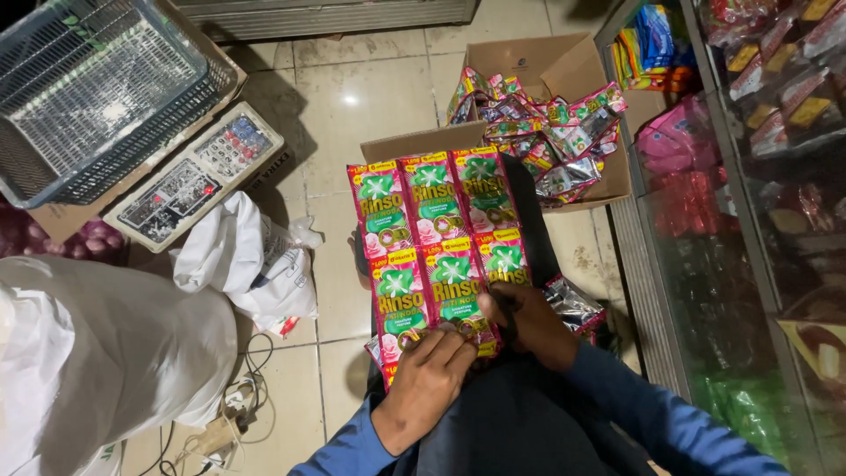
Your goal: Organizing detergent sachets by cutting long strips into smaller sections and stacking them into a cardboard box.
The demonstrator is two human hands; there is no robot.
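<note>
Starting at nine o'clock, a big white sack [106, 361] fills the edge, with a grey wire basket [97, 88] up at ten o'clock, sitting beside a weighing scale's keypad panel [194, 176]. Next along, a crumpled white plastic bag [251, 269] lies on the tiled floor [370, 97], with cables [225, 414] and a plug tangled below it at seven o'clock. Now centre: the left hand [427, 379] is curled down onto the lower edge of a joined sheet of pink-and-green detergent sachets [436, 238], fingers pressing it. Just beside it, the right hand [529, 322] is closed, pinching the same sheet at its lower right corner. At twelve o'clock, an open cardboard box [538, 62] brims with more sachets. Over at three o'clock, a glass display case [749, 229] shows packaged goods inside.
</note>
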